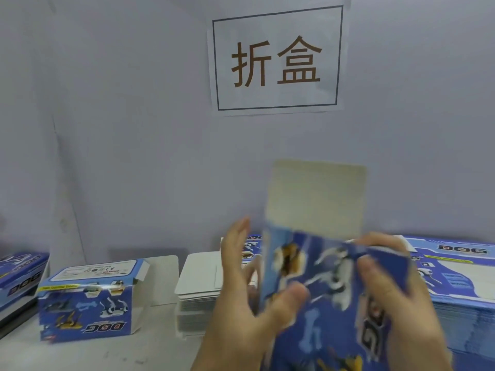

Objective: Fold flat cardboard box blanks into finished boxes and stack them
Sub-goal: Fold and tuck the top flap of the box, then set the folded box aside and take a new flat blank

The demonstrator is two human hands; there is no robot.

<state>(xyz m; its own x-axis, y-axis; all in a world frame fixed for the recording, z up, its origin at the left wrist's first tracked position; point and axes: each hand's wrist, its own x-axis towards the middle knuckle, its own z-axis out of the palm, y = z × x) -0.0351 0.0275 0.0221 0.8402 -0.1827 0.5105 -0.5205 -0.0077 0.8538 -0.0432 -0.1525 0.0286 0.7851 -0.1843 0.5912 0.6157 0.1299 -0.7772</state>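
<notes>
I hold a blue printed box blank (324, 274) upright in front of me, its plain grey flap standing up at the top. My left hand (249, 298) grips its left side, thumb on the printed face and fingers behind. My right hand (399, 295) grips its right edge, fingers curled over a folded panel. The blank is blurred. A finished blue box (88, 301) with "DOG" printed upside down stands on the table at the left. A stack of flat blue blanks (460, 277) lies at the right.
A pile of white card inserts (198, 287) lies in the middle, behind my left hand. Another blue box (18, 277) sits at the far left edge. A grey wall with a paper sign (276, 60) closes off the back of the white table (107, 354).
</notes>
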